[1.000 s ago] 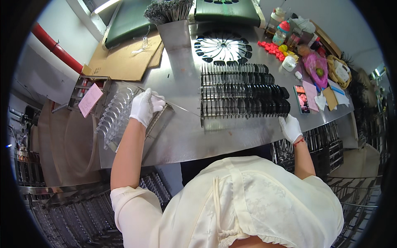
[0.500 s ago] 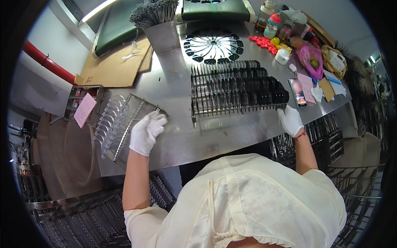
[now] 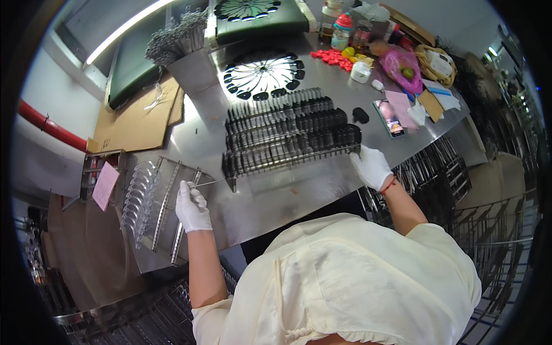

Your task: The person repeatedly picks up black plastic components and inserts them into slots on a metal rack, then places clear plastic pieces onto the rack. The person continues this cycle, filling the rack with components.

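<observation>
A metal rack point(image 3: 287, 167) stands on the steel table, filled with several rows of dark, thin lens-like pieces point(image 3: 330, 138). My left hand point(image 3: 193, 208), white-gloved, is closed at the fingertips on a thin metal rod point(image 3: 211, 183) that runs to the rack's left end. At the rack's near right corner, my right hand point(image 3: 372, 168), also gloved, is closed on the frame; its fingertips are partly hidden. One loose dark piece point(image 3: 360, 115) lies just right of the rack. Beside my left hand is another rack point(image 3: 163, 204) with a row of clear curved pieces point(image 3: 138, 198).
Behind the rack, dark pieces on stems form a ring point(image 3: 264, 75). A bin of thin grey stems point(image 3: 178, 40) and cardboard point(image 3: 138, 115) stand at the far left. A phone point(image 3: 390, 118), papers, bottles and a pink bag point(image 3: 401, 68) occupy the right side.
The filled rack has shifted left and nearer, widening its gap from the phone. The loose dark piece now shows beside it. My left fingers have closed on the rod; the whole view has shifted.
</observation>
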Motion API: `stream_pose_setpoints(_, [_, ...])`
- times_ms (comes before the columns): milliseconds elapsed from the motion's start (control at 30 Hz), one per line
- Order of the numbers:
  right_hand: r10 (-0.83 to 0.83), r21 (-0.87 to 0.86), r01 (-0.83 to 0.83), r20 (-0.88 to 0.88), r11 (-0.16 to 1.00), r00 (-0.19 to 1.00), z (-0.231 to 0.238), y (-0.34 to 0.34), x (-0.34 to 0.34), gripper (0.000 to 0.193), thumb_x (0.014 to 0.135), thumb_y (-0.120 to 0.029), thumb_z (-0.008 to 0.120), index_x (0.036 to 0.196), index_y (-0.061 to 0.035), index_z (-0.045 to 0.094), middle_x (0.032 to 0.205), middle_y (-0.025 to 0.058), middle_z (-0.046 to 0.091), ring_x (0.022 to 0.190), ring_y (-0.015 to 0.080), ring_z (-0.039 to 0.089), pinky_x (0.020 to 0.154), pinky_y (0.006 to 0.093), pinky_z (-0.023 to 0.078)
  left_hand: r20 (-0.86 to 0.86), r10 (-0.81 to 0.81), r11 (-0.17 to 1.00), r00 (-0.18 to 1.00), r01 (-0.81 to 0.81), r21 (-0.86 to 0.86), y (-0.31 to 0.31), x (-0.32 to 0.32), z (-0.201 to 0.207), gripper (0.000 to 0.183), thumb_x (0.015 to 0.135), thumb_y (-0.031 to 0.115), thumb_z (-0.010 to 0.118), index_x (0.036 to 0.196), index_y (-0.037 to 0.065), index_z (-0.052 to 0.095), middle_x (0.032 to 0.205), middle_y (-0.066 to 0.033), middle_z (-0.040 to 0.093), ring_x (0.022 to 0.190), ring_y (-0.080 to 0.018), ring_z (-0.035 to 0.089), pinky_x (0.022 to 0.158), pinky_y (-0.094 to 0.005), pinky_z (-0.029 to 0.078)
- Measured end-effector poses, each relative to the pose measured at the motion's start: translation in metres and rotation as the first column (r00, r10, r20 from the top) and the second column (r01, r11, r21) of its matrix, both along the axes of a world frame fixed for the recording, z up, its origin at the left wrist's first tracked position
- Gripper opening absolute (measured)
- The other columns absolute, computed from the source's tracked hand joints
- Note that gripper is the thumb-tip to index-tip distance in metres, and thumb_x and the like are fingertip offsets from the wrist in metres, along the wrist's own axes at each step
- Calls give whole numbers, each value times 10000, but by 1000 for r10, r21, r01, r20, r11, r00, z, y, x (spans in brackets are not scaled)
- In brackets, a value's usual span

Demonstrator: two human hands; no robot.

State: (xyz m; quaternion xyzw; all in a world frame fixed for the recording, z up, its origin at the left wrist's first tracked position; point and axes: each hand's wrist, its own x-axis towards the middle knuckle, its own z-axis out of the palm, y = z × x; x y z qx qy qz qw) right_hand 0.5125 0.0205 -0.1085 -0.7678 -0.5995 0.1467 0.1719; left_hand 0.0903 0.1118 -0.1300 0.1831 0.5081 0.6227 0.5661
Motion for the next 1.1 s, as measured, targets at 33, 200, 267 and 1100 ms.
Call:
stream_pose_setpoints(33, [5,36,-6,30,999,1000,-4,-1,-3,300,967,-268,560,1090,-10,653,836,293,687,840,492,670,801,578,529,-74,-35,999,997,35,4,-3,8,-2,297,1033,344,637,1039,47,637,637,60,505,474,3,434,395,-159,325])
stream_pose_setpoints(200, [-32,18,31,46,999,998,-19,-3,-14,340,976,-292,548,1128,3,624,807,301,685,813,489,678,782,578,533,-502,-319,939,804,341,-50,-28,39,-6,288,1069,208,523,1270,18,604,666,13,558,487,-57,460,452,-203,342])
stream_pose_setpoints(267, [-38,-17,38,-2,999,999,-24,-4,-12,336,976,-283,545,1138,1,620,810,297,689,816,487,680,785,578,534,-558,-362,898,746,441,7,-34,37,-7,344,1079,219,489,1342,16,579,664,14,549,505,-54,464,465,-199,340])
stream_pose_setpoints(1100, [-64,125,49,115,991,991,-41,289,145,265,901,-290,591,1014,-99,736,1046,189,737,1004,374,707,874,508,551,-873,-479,810,-94,335,-481,-21,26,-99,450,861,79,665,1311,92,658,1027,-200,749,980,-351,733,858,-412,565])
